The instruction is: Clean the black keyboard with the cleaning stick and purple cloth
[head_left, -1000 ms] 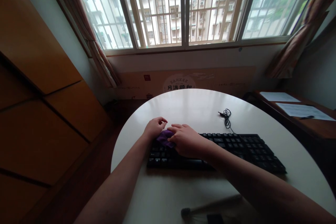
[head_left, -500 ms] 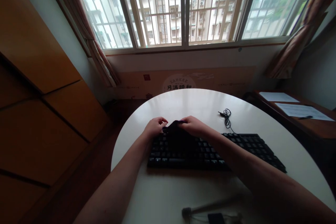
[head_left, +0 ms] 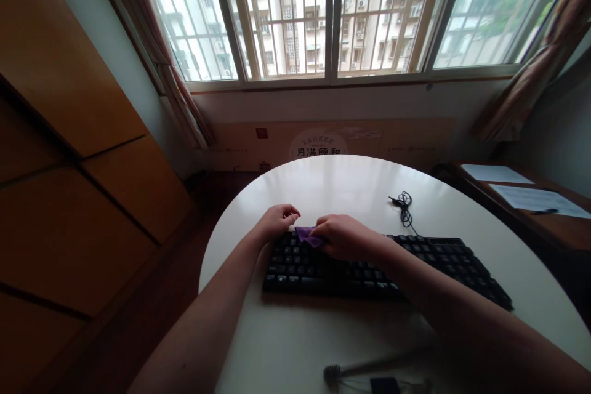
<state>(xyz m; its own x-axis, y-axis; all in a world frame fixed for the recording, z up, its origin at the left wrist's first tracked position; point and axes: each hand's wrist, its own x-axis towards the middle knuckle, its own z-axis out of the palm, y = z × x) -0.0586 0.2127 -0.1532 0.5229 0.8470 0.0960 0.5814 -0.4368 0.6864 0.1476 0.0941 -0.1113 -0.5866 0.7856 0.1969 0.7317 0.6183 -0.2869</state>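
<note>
A black keyboard (head_left: 443, 265) lies across a round white table (head_left: 337, 191). My right hand (head_left: 341, 237) rests over the keyboard's upper left keys, its fingers closed on a lump of purple putty (head_left: 305, 234). My left hand (head_left: 276, 220) sits at the keyboard's top left corner, just left of the putty, with its fingers curled in a loose fist; whether it touches the putty I cannot tell.
The keyboard's coiled black cable (head_left: 405, 208) lies behind it. A small brush (head_left: 369, 368) and a dark object (head_left: 384, 385) lie at the table's near edge. A wooden desk with papers (head_left: 526, 194) stands at right, wooden cabinets (head_left: 83, 154) at left, a barred window (head_left: 332, 12) ahead.
My right hand pressed the putty on the keys, lifted it toward the keyboard's back edge, and now holds it low over the upper left keys. The view shifted slightly.
</note>
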